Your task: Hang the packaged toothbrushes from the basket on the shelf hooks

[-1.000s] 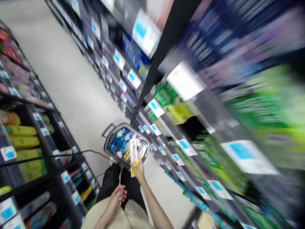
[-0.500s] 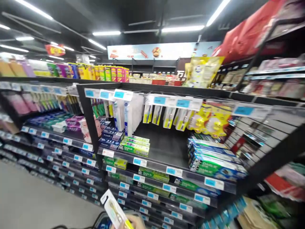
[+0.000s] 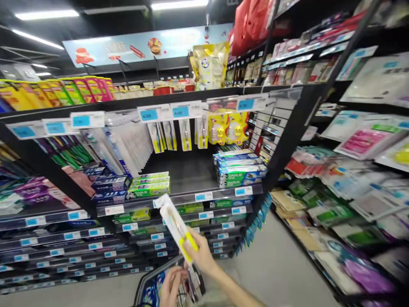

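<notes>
My right hand [image 3: 202,255] is closed around a long white and yellow toothbrush pack [image 3: 175,226], held up tilted in front of the toothpaste shelves. My left hand [image 3: 171,286] sits lower, fingers curled at the rim of a shopping basket [image 3: 150,286] that holds blue packets. Similar yellow-carded toothbrush packs [image 3: 179,134] hang from hooks under the top shelf. Green and blue toothpaste boxes [image 3: 241,172] are stacked on the shelf below them.
Black shelving [image 3: 179,198] with blue price tags runs across the view. An aisle floor [image 3: 275,264] opens to the right between this unit and another rack of packets [image 3: 358,170]. Colourful bags [image 3: 54,91] line the top shelf at the left.
The view swung up from the basket and floor to the shelves, then shifted right. My right hand lifted the toothbrush pack from the basket up toward the shelf.
</notes>
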Demonstrator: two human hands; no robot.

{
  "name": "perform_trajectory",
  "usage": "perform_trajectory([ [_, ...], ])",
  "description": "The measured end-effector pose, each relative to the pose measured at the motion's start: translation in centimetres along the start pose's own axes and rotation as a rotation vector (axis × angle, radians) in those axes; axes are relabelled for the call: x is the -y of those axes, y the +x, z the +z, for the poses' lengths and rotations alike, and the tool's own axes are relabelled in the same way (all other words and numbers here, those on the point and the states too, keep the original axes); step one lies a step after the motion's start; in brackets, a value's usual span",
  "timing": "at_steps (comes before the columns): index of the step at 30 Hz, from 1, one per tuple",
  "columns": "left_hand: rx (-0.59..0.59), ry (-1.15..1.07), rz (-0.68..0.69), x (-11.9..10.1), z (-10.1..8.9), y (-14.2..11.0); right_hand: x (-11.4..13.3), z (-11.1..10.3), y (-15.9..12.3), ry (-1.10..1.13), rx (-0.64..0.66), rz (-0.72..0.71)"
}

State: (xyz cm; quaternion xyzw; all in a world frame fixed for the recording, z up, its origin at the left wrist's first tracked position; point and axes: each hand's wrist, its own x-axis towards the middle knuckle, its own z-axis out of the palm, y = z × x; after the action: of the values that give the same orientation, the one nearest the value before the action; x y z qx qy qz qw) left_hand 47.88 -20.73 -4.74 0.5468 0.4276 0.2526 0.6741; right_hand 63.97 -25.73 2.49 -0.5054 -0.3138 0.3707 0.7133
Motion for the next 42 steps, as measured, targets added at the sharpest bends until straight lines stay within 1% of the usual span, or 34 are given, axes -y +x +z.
perform_trajectory([
  [2,0.04,-0.008,0.056,-0.5,0.5,-0.3,3.2,-0.2,1.9,0.07,-0.137,-0.087],
  [4,0.069,0.012,0.061,-0.6,1.1,-0.6,6.0,-0.7,4.0,0.1,-0.277,-0.194],
  [6,0.123,0.033,0.042,-0.1,1.7,-1.1,8.5,-1.2,5.8,0.115,-0.367,-0.297],
  [7,0.156,0.04,0.038,0.4,2.0,-1.3,9.7,-1.4,6.7,0.12,-0.389,-0.345],
  [9,0.226,0.055,0.042,1.7,2.6,-1.7,12.0,-1.7,8.3,0.122,-0.396,-0.429],
  [13,0.367,0.097,0.036,4.1,3.2,-1.9,15.7,-1.5,10.9,0.123,-0.345,-0.562],
  [16,0.408,0.142,0.067,4.8,3.0,-1.9,17.5,-0.8,12.3,0.114,-0.306,-0.619],
  [19,0.39,0.154,0.09,4.5,2.7,-2.0,18.6,0.1,13.2,0.096,-0.282,-0.642],
  [23,0.375,0.161,0.088,3.8,2.4,-2.4,19.4,0.8,14.3,0.101,-0.268,-0.637],
  [28,0.362,0.189,0.088,3.4,2.0,-2.7,19.6,0.2,16.6,0.072,-0.268,-0.628],
  [33,0.4,0.234,0.085,3.2,1.7,-2.4,19.8,-0.7,20.3,0.029,-0.298,-0.587],
  [37,0.402,0.255,0.093,2.2,1.7,-2.6,20.5,-0.4,22.9,0.054,-0.287,-0.546],
  [42,0.407,0.292,0.102,1.1,1.7,-3.1,21.1,-0.1,24.9,0.086,-0.314,-0.523],
])
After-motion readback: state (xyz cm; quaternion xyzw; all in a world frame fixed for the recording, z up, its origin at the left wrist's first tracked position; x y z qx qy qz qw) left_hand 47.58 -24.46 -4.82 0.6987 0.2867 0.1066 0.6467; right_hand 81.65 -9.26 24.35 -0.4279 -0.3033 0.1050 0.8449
